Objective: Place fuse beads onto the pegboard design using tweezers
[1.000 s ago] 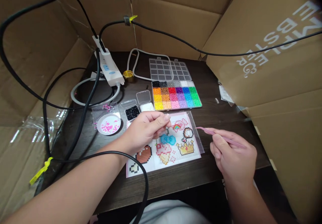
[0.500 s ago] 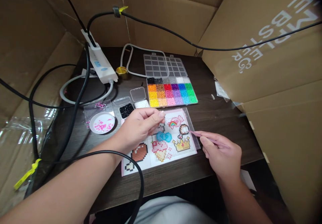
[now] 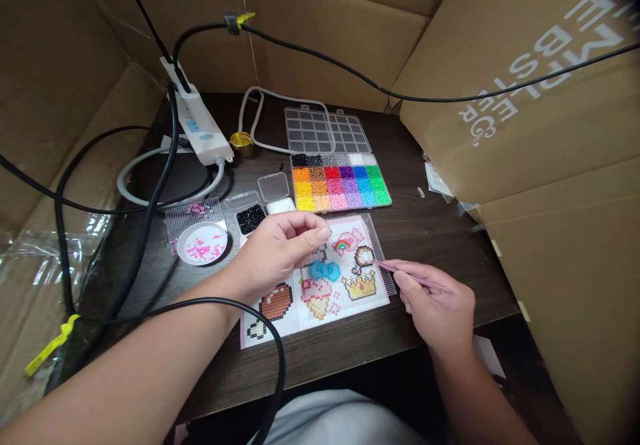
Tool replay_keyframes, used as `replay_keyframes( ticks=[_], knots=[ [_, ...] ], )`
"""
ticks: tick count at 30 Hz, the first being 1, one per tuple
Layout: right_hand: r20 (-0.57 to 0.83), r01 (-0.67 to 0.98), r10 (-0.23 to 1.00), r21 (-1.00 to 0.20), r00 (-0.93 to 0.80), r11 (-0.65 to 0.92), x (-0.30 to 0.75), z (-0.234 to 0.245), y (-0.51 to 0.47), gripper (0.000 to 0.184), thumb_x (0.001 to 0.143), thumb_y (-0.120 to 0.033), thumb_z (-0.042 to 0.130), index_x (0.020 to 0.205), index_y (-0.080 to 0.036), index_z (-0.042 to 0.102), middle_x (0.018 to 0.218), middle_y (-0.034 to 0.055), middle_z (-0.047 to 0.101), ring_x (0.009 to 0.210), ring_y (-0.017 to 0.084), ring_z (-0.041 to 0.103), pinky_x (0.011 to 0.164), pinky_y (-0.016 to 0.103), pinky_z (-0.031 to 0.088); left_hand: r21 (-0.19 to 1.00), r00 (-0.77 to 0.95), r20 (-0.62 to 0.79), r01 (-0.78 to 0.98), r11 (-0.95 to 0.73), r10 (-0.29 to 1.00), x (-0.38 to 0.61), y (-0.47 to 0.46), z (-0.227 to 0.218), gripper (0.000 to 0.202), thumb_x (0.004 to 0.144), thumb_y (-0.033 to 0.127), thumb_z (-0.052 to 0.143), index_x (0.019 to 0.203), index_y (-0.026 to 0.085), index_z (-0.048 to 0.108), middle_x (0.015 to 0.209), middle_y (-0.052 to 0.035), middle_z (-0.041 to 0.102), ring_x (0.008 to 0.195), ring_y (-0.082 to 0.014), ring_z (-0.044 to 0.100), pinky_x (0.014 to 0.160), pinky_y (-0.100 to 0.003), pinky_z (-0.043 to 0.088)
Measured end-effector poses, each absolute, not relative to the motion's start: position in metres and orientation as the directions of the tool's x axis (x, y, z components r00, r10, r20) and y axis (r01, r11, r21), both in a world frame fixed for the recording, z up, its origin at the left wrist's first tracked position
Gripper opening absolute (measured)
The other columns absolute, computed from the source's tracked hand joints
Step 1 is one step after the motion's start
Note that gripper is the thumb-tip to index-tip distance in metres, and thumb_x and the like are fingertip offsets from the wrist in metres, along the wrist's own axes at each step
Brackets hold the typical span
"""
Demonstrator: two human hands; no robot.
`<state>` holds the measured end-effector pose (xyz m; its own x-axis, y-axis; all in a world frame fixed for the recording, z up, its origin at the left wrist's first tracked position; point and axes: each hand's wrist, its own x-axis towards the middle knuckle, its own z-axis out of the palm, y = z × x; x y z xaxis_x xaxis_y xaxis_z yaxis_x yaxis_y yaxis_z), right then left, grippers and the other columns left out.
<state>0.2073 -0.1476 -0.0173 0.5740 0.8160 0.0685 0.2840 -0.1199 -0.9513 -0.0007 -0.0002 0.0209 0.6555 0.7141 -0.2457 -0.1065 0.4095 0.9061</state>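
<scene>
A clear pegboard (image 3: 385,278) lies over a printed pattern sheet (image 3: 320,298) with bead pictures: a rainbow, a crown, a blue bow, an ice cream. My left hand (image 3: 277,251) hovers over the sheet's upper left with thumb and fingers pinched together; what they hold is too small to make out. My right hand (image 3: 437,308) grips pink tweezers (image 3: 400,273), whose tip rests at the brown-and-white ring picture near the pegboard's right edge. An open bead box (image 3: 340,185) with many colours stands just behind the sheet.
Small boxes of black (image 3: 250,218) and white beads (image 3: 283,205), a white dish with pink beads (image 3: 203,243), a second pegboard, a white power strip (image 3: 197,125), a gold cap and thick black cables lie at the left. Cardboard walls surround the dark table (image 3: 440,231).
My right hand has moved left and down, bringing the tweezers' tip from above the board's right edge to the ring picture. The left hand stays pinched over the sheet. The view has shifted slightly.
</scene>
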Motion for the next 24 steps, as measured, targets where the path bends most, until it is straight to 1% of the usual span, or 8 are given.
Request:
replay_keyframes(
  ticks=[5,7,9,13,16,18,20,24],
  knots=[
    [0.039,0.186,0.803,-0.978,0.594,-0.090,0.208,-0.020,-0.148,0.015,0.081,-0.029,0.076,0.093,-0.022,0.083,0.082,0.0082,0.080,0.046,0.011,0.059,0.036,0.022,0.042,0.892,0.643,-0.249,-0.139,0.430,0.724,-0.002,0.001,0.018,0.023,0.079,0.030,0.080,0.091,0.015,0.067,0.062,0.0049,0.052,0.048,-0.0034,0.035,0.046,-0.019,0.023],
    [0.026,0.137,0.809,-0.988,0.588,-0.068,0.211,-0.020,-0.146,0.015,0.081,-0.029,0.077,0.093,-0.021,0.082,0.086,0.0096,0.080,0.042,0.009,0.054,0.035,0.022,0.039,0.884,0.654,-0.232,-0.167,0.437,0.720,-0.002,0.001,0.016,0.025,0.079,0.031,0.080,0.092,0.016,0.066,0.062,0.0058,0.049,0.048,-0.0033,0.034,0.047,-0.019,0.023],
    [0.033,0.122,0.819,-0.992,0.572,-0.045,0.213,-0.014,-0.141,0.016,0.082,-0.030,0.077,0.094,-0.021,0.082,0.081,0.0093,0.079,0.039,0.008,0.050,0.033,0.022,0.036,0.871,0.661,-0.223,-0.194,0.450,0.717,-0.003,0.001,0.014,0.026,0.080,0.033,0.079,0.092,0.016,0.064,0.061,0.0068,0.046,0.048,-0.0030,0.032,0.046,-0.019,0.021],
    [0.147,0.225,0.839,-0.974,0.524,0.030,0.217,0.014,-0.109,0.019,0.082,-0.030,0.077,0.096,-0.019,0.082,0.058,0.0034,0.070,0.037,0.008,0.046,0.033,0.022,0.035,0.856,0.679,-0.222,-0.207,0.474,0.699,-0.005,-0.001,0.012,0.028,0.082,0.038,0.076,0.091,0.016,0.060,0.063,0.0073,0.044,0.048,-0.0028,0.029,0.046,-0.018,0.018],
    [0.242,0.277,0.851,-0.954,0.467,0.119,0.215,0.038,-0.067,0.018,0.081,-0.031,0.076,0.094,-0.020,0.082,0.049,-0.0012,0.062,0.036,0.008,0.042,0.034,0.022,0.034,0.860,0.684,-0.209,-0.212,0.464,0.699,-0.006,-0.002,0.010,0.031,0.082,0.041,0.076,0.090,0.016,0.059,0.062,0.0076,0.044,0.046,-0.0024,0.027,0.045,-0.018,0.017],
    [0.275,0.293,0.866,-0.943,0.417,0.158,0.211,0.045,-0.035,0.016,0.080,-0.030,0.075,0.090,-0.019,0.082,0.055,0.0003,0.066,0.039,0.008,0.047,0.037,0.022,0.037,0.863,0.681,-0.183,-0.233,0.448,0.709,-0.006,-0.001,0.009,0.033,0.081,0.043,0.077,0.088,0.016,0.058,0.060,0.0086,0.042,0.046,-0.0023,0.026,0.045,-0.018,0.017],
    [0.276,0.301,0.886,-0.939,0.371,0.166,0.204,0.046,-0.005,0.015,0.078,-0.030,0.074,0.086,-0.019,0.082,0.066,0.0041,0.073,0.048,0.011,0.058,0.043,0.023,0.046,0.857,0.685,-0.154,-0.266,0.441,0.712,-0.006,0.000,0.009,0.034,0.081,0.044,0.077,0.087,0.016,0.057,0.057,0.0100,0.038,0.045,-0.0026,0.024,0.045,-0.018,0.018],
    [0.284,0.305,0.880,-0.937,0.381,0.170,0.188,0.030,0.027,0.012,0.075,-0.027,0.071,0.075,-0.018,0.080,0.080,0.0082,0.079,0.072,0.020,0.073,0.066,0.031,0.059,0.845,0.675,-0.108,-0.324,0.425,0.730,-0.006,0.001,0.006,0.035,0.081,0.046,0.077,0.088,0.017,0.057,0.056,0.0106,0.037,0.045,-0.0027,0.021,0.045,-0.019,0.018]
  ],
)
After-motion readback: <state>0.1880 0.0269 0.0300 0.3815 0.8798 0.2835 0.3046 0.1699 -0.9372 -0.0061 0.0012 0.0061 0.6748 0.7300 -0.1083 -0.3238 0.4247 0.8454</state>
